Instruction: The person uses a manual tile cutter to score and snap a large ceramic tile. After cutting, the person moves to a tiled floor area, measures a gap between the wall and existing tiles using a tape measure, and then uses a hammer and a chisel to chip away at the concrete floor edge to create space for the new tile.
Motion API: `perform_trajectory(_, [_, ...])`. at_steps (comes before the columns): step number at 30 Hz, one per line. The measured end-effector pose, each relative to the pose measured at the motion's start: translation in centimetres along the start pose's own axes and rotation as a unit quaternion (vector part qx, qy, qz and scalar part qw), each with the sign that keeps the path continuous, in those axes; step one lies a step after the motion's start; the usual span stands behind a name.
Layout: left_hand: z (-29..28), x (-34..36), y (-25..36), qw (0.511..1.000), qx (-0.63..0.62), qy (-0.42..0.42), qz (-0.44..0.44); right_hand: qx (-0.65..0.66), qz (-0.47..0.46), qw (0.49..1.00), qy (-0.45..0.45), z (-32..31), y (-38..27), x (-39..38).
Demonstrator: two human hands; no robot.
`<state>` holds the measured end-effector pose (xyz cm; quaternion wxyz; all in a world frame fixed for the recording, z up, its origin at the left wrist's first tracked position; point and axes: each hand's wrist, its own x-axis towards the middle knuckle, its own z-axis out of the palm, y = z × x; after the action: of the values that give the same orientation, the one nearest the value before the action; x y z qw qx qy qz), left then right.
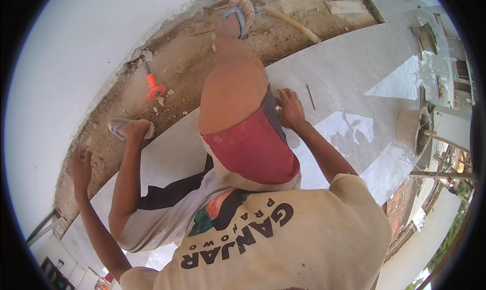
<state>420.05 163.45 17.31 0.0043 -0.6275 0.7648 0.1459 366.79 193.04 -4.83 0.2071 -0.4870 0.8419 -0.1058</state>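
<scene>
My left hand (pixel 81 168) is by the foot of the white wall, above the strip of dirt. Its fingers are loosely bent, with nothing visible in them. On the pale tiled floor, my right hand (pixel 292 109) rests beside my bent leg, fingers spread downward; something small and shiny shows at its edge. A thin dark rod (pixel 310 97) lies just right of that hand. Between my feet, a chisel with an orange handle and round hand guard (pixel 153 87) lies in the dirt. Beyond my far foot is a hammer with a wooden handle (pixel 293 24).
The white wall (pixel 66 72) curves along the left, its lower edge broken. Rubble and chips lie in the dirt trench (pixel 177 72). A flat tile piece (pixel 346 7) is at the far end. At right stands a grey bucket (pixel 406 128), with wooden poles beyond.
</scene>
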Motion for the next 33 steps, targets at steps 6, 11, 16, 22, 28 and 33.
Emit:
perform_trajectory(6, [0.8, -0.4, 6.5, 0.992, 0.042, 0.039, 0.117, 0.101, 0.006, 0.994, -0.046, 1.6, 1.3, -1.5])
perform_trajectory(11, [2.3, -4.5, 10.3, 0.991, -0.08, 0.033, 0.106, 0.31, -0.097, 0.944, 0.06, -2.2, 2.6, 1.4])
perform_trajectory(16, [6.8, -4.5, 16.5, 0.952, -0.289, -0.012, 0.1, 0.537, 0.057, 0.806, 0.245, -16.8, -0.3, 2.4])
perform_trajectory(22, [13.4, -5.9, 24.2, 0.764, -0.62, -0.166, 0.065, 0.593, -0.155, 0.743, 0.269, -23.9, -12.2, -1.6])
perform_trajectory(28, [14.6, -8.2, 26.9, 0.419, -0.856, -0.304, -0.016, 0.469, -0.221, 0.855, -0.018, -12.5, -22.0, -2.1])
perform_trajectory(33, [18.9, -7.3, 21.3, 0.423, -0.867, -0.243, -0.1, 0.247, -0.367, 0.889, -0.115, -7.6, -24.1, -1.1])
